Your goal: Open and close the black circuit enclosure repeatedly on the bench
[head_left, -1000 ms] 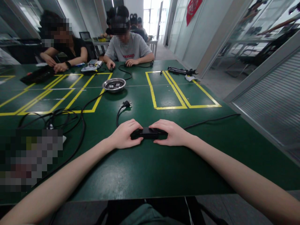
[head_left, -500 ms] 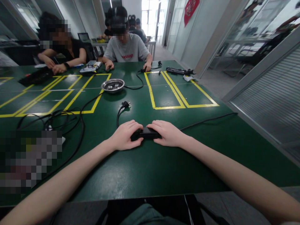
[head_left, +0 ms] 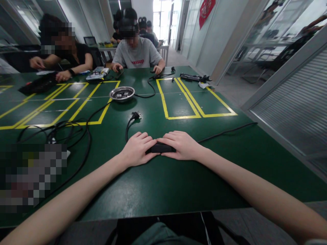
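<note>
A black power adapter (head_left: 162, 147) lies low over the green table, gripped from both ends. My left hand (head_left: 139, 148) is closed around its left end, where the cord's connector is hidden by the fingers. Closed over the right end is my right hand (head_left: 180, 145); the fingertips of both hands almost meet on top. From behind my left hand a black cord curves away to a power plug (head_left: 135, 116), its pins pointing right. A thin black cable (head_left: 227, 130) runs out past my right hand toward the table's right edge.
Coiled black cables (head_left: 63, 131) lie at left, above a blurred-out patch. A metal bowl (head_left: 122, 94) holds small metal parts. Yellow tape (head_left: 184, 117) marks the green table (head_left: 158, 190). Across it sit two people, and a folded black tripod-like object (head_left: 195, 78) lies far right.
My left hand has slid right along the adapter, bringing its fingertips close to my right hand's. Across the table, one person's hand has lifted away to the left.
</note>
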Demonstrator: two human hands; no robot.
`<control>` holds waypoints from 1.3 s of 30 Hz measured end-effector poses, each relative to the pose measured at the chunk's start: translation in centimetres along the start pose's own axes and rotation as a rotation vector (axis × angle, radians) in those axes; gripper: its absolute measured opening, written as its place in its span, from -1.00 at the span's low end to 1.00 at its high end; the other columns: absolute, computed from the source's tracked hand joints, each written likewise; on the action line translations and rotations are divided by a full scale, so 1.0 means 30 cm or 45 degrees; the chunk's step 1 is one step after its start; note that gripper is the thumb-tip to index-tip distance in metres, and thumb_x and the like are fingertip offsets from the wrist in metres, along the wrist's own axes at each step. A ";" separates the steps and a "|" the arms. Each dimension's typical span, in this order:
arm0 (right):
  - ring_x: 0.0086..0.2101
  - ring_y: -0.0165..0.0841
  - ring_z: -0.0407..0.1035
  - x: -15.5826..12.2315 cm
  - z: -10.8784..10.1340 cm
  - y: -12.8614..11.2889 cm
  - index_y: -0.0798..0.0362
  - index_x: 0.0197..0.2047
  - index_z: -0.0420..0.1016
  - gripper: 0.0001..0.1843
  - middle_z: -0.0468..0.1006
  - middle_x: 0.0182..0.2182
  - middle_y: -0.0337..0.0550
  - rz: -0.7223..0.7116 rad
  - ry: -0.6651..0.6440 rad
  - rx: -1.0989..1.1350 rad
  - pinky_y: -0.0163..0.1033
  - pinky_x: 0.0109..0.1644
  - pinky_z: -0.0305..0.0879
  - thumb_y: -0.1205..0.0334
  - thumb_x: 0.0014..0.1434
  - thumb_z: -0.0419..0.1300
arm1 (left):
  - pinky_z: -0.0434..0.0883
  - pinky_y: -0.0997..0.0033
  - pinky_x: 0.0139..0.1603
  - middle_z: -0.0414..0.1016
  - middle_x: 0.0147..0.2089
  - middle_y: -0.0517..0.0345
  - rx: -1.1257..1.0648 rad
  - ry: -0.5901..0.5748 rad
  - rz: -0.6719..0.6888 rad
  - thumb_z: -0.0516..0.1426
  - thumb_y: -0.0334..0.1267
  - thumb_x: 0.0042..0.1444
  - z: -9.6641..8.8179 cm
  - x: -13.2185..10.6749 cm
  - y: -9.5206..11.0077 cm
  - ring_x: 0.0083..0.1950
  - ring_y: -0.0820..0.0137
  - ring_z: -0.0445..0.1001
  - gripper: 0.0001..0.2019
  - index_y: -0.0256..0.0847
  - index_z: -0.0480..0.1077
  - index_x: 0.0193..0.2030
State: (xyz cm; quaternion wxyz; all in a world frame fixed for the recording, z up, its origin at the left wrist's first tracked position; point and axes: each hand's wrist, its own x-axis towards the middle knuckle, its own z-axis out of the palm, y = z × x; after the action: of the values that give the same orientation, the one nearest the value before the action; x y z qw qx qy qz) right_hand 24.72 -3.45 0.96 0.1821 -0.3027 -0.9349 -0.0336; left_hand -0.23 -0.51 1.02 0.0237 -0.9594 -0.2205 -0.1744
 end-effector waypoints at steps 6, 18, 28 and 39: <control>-0.24 -0.17 0.47 0.003 -0.004 -0.011 0.16 -0.04 0.56 -0.65 0.63 -0.24 0.04 -0.023 0.050 -0.061 -0.12 -0.19 0.32 0.03 0.44 0.13 | 0.36 0.16 -0.09 0.61 -0.10 -0.09 -0.013 0.026 -0.004 0.04 0.07 0.42 -0.011 0.006 0.002 -0.12 0.17 0.51 -0.57 -0.25 0.52 0.05; -0.09 -0.16 0.51 -0.021 0.010 0.013 0.16 0.17 0.50 -0.62 0.64 -0.02 0.12 -0.056 0.147 -0.115 -0.10 -0.09 0.44 0.13 0.49 0.04 | 0.41 0.27 -0.12 0.59 -0.19 0.02 -0.304 0.029 -0.317 0.03 0.11 0.41 -0.016 0.004 0.010 -0.17 0.24 0.53 -0.55 -0.24 0.52 -0.07; -0.08 -0.14 0.53 -0.009 -0.002 0.010 0.12 0.25 0.46 -0.55 0.63 0.02 0.12 -0.010 0.187 -0.026 -0.09 -0.09 0.48 0.04 0.43 0.13 | 0.35 0.40 -0.33 0.52 -0.34 0.20 -0.939 0.009 -0.666 0.24 0.10 0.23 -0.030 0.003 0.018 -0.36 0.39 0.41 -0.62 -0.23 0.53 -0.16; -0.23 -0.21 0.55 -0.022 0.010 -0.004 0.11 0.04 0.55 -0.69 0.68 -0.22 0.00 0.170 0.265 0.218 -0.17 -0.20 0.45 0.06 0.41 0.20 | 0.44 0.20 -0.11 0.59 -0.19 0.04 -0.346 0.118 -0.366 0.25 -0.06 0.28 0.000 -0.008 0.034 -0.17 0.22 0.53 -0.72 -0.21 0.48 -0.03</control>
State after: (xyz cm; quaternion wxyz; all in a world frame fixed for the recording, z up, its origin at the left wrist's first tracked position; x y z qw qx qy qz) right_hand 25.06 -3.87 0.45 0.3050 -0.3423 -0.8883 0.0273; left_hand 0.01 -1.54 0.96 -0.1208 -0.9034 -0.3283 -0.2481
